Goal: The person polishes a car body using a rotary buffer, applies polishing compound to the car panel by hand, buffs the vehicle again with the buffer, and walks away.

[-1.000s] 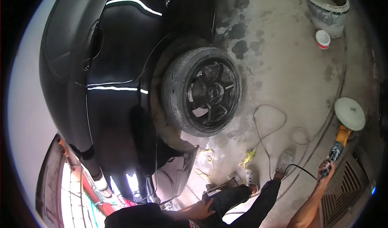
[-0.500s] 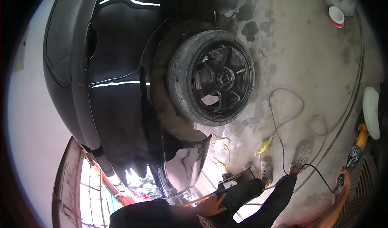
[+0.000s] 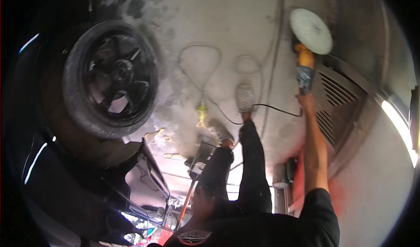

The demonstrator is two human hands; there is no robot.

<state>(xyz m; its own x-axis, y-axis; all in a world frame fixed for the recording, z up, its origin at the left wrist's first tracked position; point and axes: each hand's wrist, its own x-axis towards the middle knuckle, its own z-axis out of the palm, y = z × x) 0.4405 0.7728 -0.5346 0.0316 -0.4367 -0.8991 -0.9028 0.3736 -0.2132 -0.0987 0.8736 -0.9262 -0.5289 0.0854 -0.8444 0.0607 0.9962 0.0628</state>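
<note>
My right hand [image 3: 306,101] is closed around the rear grip of a yellow and grey polisher [image 3: 305,65], held out at the right. A round white pad [image 3: 311,31] is fitted to the tool's head, and its face is visible. A black power cord [image 3: 278,110] runs from the grip toward my foot. Down by my left thigh, my left hand [image 3: 204,204] looks somewhat blurred, with its fingers apart and nothing visible in it.
A black car with a dusty wheel [image 3: 118,72] stands at the left. Loops of cable and a yellow-green knotted bundle [image 3: 201,113] lie on the concrete floor by my shoes [image 3: 245,97]. A slatted brown panel [image 3: 334,102] leans along the right side.
The view has swung right, so the car and wheel sit farther left. My right arm with the polisher now shows more fully, its pad turned more toward me.
</note>
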